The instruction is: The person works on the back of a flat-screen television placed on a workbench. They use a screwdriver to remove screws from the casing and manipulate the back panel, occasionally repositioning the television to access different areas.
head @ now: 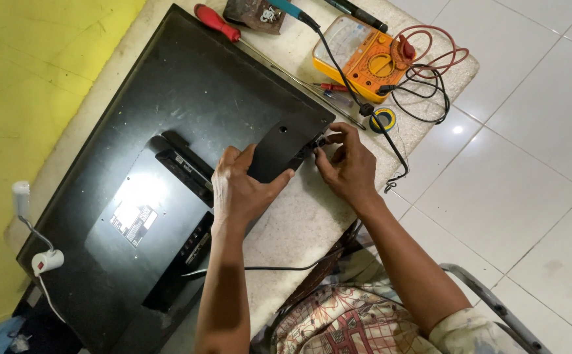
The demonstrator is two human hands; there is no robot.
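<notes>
Left hand [240, 187] flat, fingers together, pinning the black TV back cover [168, 151]; right hand [346, 164] at 3 o'clock pinches the small plug [318, 141]—push straight, don't lever.

Repair bench — multimeter [363, 56], screwdriver [217, 21]

Television [187, 124] face-down on the table [299, 216], multimeter [364, 56] (with screwdriver [217, 21]) behind it.
</notes>
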